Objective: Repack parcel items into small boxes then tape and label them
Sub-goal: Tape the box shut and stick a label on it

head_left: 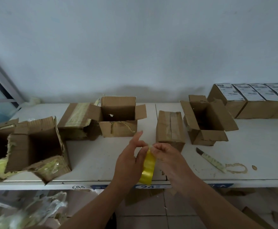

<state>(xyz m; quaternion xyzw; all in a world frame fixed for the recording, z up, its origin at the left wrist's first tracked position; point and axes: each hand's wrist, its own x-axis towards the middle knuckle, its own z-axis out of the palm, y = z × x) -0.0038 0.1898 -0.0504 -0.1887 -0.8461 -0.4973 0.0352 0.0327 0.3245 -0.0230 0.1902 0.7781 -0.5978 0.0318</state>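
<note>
tape (147, 168): glossy yellow roll, held between both hands
left hand (129, 160): curled round roll, forefinger straight
right hand (165, 157): fingertips pinching tape end
boxes (118, 116): creased brown cardboard, flaps open

- There is a single view, from a camera worn on the person's head, looking forward and down.
- It faces a pale wall (135, 47) straight on, with the white tabletop (258, 146) running across the middle from left to right.
- The near edge of the tabletop lies low in the picture; beneath it a strip of tiled floor (151, 217) shows.
- Both forearms enter from the bottom edge, so the hands sit close to the lens at centre.
- The wide angle bends the tabletop's far ends and the window frame (1, 75) at the left.
</note>
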